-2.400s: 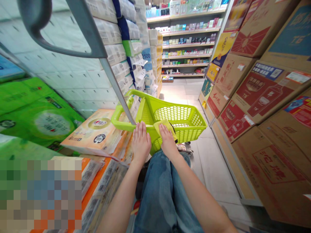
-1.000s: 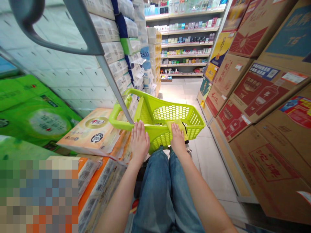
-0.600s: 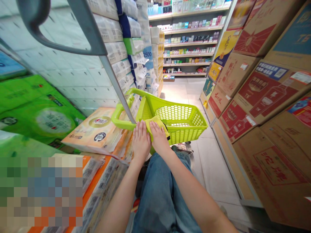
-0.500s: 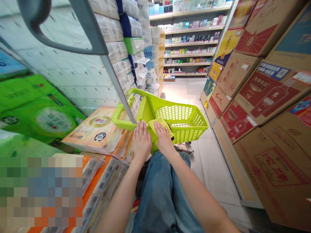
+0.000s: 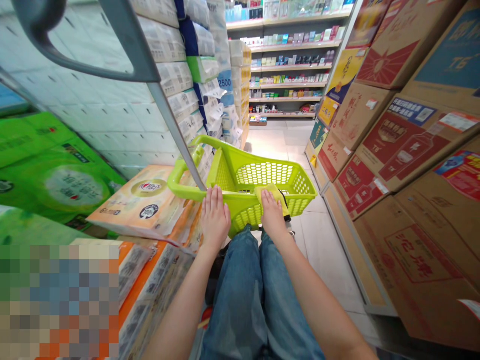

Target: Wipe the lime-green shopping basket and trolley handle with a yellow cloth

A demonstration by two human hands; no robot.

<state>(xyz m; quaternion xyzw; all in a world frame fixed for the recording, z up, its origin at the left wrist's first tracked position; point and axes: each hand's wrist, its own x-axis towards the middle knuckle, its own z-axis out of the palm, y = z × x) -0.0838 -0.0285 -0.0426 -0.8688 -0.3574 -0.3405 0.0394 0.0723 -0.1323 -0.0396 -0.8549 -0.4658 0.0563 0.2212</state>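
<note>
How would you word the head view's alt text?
A person's right-hand grip lies on a yellow cloth at the near rim of a green basket; the left-hand grip rests on the same rim, nearer the gray pole. Packaged goods stand left, cartons right, stocked shelves ahead.

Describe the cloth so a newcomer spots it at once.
Between the packs and the stacked cartons sits a lime basket. Over its near rim, right of the metal pole, lies the cloth. Its solid yellow fabric, dark along one edge, sets it apart from the greener, holed basket.
</note>
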